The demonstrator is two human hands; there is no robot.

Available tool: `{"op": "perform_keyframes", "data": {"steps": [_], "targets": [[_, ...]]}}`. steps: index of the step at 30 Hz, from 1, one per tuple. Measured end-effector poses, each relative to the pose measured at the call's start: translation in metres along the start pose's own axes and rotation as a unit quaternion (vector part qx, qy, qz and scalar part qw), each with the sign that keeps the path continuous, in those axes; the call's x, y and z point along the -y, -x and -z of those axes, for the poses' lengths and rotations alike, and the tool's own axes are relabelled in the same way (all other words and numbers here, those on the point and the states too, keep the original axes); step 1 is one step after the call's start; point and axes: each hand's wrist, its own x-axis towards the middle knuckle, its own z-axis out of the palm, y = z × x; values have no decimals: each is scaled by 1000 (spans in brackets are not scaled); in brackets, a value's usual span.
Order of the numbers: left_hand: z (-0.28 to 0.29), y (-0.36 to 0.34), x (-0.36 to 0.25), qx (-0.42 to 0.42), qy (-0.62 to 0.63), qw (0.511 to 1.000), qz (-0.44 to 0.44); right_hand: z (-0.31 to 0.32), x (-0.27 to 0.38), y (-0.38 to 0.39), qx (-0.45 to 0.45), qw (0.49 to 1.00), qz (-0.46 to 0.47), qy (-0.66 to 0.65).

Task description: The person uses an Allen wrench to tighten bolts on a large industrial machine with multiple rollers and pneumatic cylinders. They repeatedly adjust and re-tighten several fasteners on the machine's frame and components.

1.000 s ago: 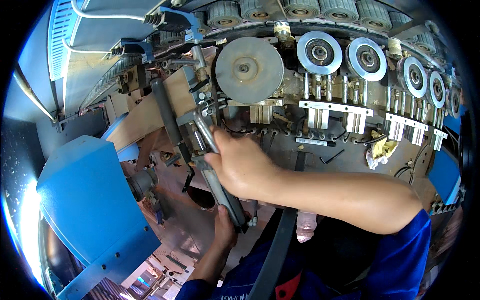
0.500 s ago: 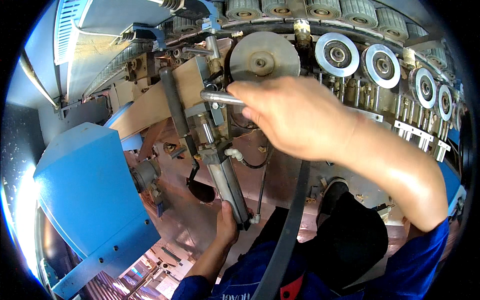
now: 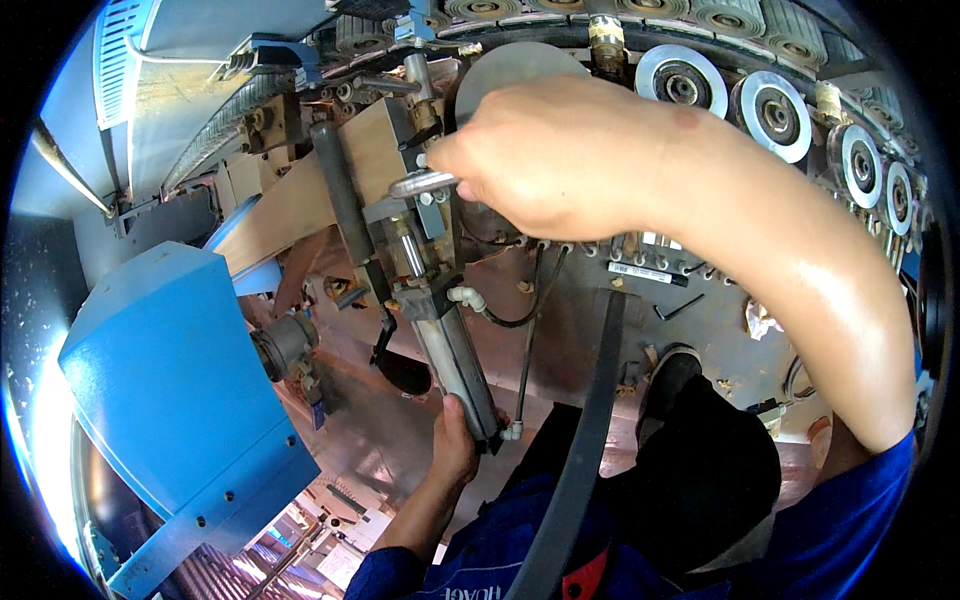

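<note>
My left hand (image 3: 456, 442) is closed round the lower end of a grey pneumatic cylinder (image 3: 452, 362), thumb along its near side and fingers mostly hidden behind it. The cylinder tilts, its rod end up at a metal bracket (image 3: 430, 217) with small bolts. My right hand (image 3: 565, 160) grips a metal wrench (image 3: 418, 186). The wrench's rounded end lies over the bracket beside the bolts; whether it is seated on one cannot be told. An air fitting with a black hose (image 3: 500, 318) leaves the cylinder's side. My right forearm hides part of the machine.
A blue machine housing (image 3: 150, 370) stands at left. A grey disc (image 3: 520, 62) and several metal rollers (image 3: 682, 88) line the far side. A black padded bar (image 3: 345, 195) runs beside the cylinder. A hex key (image 3: 680, 307) lies on the surface below the rollers. A dark strap (image 3: 585, 440) crosses in front.
My right hand and the wrench have swung slightly left, and the forearm has moved right and lower across the rollers. My left hand keeps its hold on the cylinder.
</note>
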Motion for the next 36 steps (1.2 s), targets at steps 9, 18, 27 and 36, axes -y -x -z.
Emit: {"op": "perform_keyframes", "data": {"steps": [9, 18, 27, 36], "targets": [[-2, -1, 0, 2, 2, 1000, -3, 31, 20, -15, 40, 993, -71, 82], [-1, 1, -2, -4, -8, 1000, -3, 22, 20, -24, -11, 983, -50, 178], [2, 3, -2, -6, -7, 1000, 24, 15, 14, -30, -16, 977, -40, 208], [3, -4, 2, 22, -14, 1000, 10, 19, 33, -9, 56, 989, -55, 127]]}}
